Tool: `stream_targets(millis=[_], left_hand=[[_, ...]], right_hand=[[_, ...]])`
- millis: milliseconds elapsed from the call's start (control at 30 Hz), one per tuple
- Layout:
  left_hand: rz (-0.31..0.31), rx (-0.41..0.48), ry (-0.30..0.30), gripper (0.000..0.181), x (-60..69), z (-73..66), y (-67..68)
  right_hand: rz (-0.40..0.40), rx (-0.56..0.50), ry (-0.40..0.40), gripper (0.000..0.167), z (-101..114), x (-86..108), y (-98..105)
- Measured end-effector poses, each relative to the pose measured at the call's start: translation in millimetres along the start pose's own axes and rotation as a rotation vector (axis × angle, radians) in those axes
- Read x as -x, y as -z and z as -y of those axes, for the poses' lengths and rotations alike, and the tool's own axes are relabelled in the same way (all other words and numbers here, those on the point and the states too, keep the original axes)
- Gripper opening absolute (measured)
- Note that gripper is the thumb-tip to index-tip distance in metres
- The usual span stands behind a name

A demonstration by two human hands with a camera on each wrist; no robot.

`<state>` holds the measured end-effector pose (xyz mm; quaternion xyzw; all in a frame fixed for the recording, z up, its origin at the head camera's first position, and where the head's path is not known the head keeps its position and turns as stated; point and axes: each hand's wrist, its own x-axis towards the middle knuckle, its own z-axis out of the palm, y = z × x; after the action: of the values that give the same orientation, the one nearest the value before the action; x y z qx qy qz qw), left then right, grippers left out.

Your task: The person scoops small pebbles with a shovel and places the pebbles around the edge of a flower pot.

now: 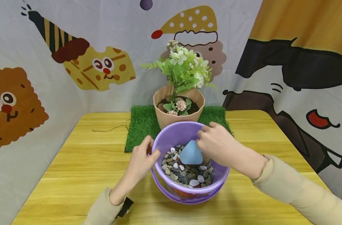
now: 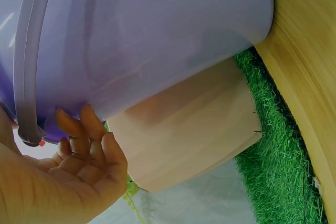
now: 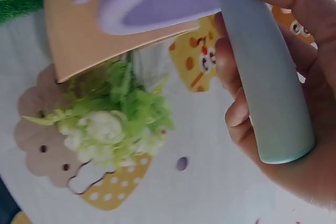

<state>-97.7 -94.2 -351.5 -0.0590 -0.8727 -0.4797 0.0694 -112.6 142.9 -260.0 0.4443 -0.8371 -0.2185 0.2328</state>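
A purple bucket (image 1: pixel 182 132) with grey, brown and white pebbles (image 1: pixel 185 175) in it stands on the table. At its left rim is my left hand (image 1: pixel 140 164), thumb at the edge and fingers curled against the outside; the left wrist view also has this hand (image 2: pixel 79 171) by the bucket wall (image 2: pixel 157 30). My right hand (image 1: pixel 218 145), over the right side of the bucket, grips a blue scoop (image 1: pixel 191 154) whose blade is above the pebbles. In the right wrist view the scoop's grey-blue handle (image 3: pixel 268 77) lies within the curled right hand (image 3: pixel 320 114).
Behind the bucket, a tan pot (image 1: pixel 171 120) with white flowers and green leaves (image 1: pixel 182 65) stands on a green turf mat (image 1: pixel 140 128). A thin dark wire (image 1: pixel 109 129) lies on the wooden table (image 1: pixel 83 175) at the left. A cartoon-printed cloth (image 1: pixel 112 25) hangs behind.
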Motion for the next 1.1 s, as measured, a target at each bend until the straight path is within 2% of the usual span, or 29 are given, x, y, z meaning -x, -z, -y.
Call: stream_targets(millis=[333, 567, 700, 933, 1100], left_hand=[[0.007, 0.007, 0.001, 0.010, 0.1, 0.0, -1.0], [0.006, 0.005, 0.001, 0.011, 0.3, 0.4, -1.5], [0.004, 0.007, -0.002, 0.011, 0.4, 0.7, -1.6], [-0.007, 0.006, -0.014, 0.011, 0.5, 0.5, -1.2], [-0.011, 0.006, -0.019, 0.012, 0.3, 0.0, -0.8]], right_hand=[[-0.068, 0.084, 0.047, 0.025, 21, -13.7, -4], [-0.079, 0.064, 0.085, 0.024, 18, -15.6, -16], [-0.043, 0.007, 0.079, 0.023, 9, -13.0, -24], [0.085, -0.142, 0.055, 0.015, -4, -6.3, -33], [0.063, -0.235, 0.041, 0.013, -11, 1.4, -44]])
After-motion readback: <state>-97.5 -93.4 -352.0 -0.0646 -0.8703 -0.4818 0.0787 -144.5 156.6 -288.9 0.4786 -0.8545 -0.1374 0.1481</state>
